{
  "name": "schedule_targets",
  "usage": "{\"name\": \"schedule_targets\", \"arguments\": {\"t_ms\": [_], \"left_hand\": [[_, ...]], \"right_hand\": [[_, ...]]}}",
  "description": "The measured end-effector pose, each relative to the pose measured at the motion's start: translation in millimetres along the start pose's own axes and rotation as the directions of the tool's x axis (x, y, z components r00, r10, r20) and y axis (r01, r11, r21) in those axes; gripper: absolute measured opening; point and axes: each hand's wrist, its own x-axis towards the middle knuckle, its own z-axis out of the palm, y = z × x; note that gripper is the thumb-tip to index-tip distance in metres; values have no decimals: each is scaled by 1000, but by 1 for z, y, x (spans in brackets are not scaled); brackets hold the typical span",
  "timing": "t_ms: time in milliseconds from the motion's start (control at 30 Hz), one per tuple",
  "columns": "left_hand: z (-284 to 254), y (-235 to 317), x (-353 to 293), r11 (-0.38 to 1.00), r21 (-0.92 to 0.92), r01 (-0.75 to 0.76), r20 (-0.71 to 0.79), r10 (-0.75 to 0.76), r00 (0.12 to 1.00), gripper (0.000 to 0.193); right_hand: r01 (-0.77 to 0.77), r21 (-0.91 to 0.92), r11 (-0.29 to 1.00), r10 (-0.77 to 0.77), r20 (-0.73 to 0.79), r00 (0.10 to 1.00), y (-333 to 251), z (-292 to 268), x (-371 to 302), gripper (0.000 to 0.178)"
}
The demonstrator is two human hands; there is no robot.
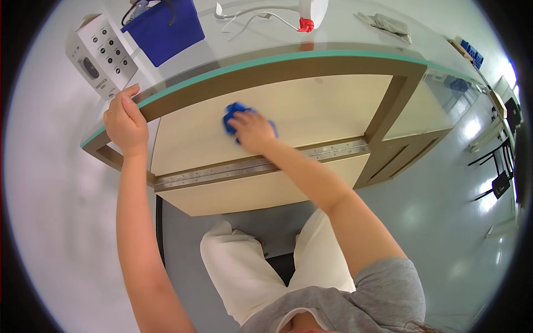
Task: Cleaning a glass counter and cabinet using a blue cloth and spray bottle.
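Note:
My right hand (252, 130) presses a bunched blue cloth (232, 114) against a cream panel (316, 105) inside a brown-framed, glass-topped cabinet. Its fingers are bent over the cloth, and both look slightly blurred. At the cabinet's left side, my left hand (126, 122) grips the edge of the glass top (233, 65), fingers over the upper side; some of them are hidden. Below the panel runs a long metal hinge (222, 171), joined to a lowered cream flap (266, 191) above my knees.
On the glass top stand a white printed box (108, 55) and a blue bin (166, 33), with a white cord (258, 10) and a grey cloth (391, 23) farther right. A white wall is close on my left. Black chairs (498, 180) stand at the far right.

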Motion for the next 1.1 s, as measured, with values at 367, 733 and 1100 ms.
{"name": "schedule_targets", "arguments": {"t_ms": [367, 733, 1100], "left_hand": [[-4, 3, 4, 999, -27, -36, -9, 36, 999, 36], [1, 2, 2, 975, -223, 1, -4, -2, 1000, 41], [2, 3, 6, 998, -68, -12, 42, 14, 999, 38]], "right_hand": [[-836, -14, 548, 813, -227, 536, 230, -113, -25, 48], [-402, 367, 839, 367, 164, 915, 156, 16, 109, 53], [319, 422, 849, -384, 75, 920, -85, 37, 46, 42]]}}
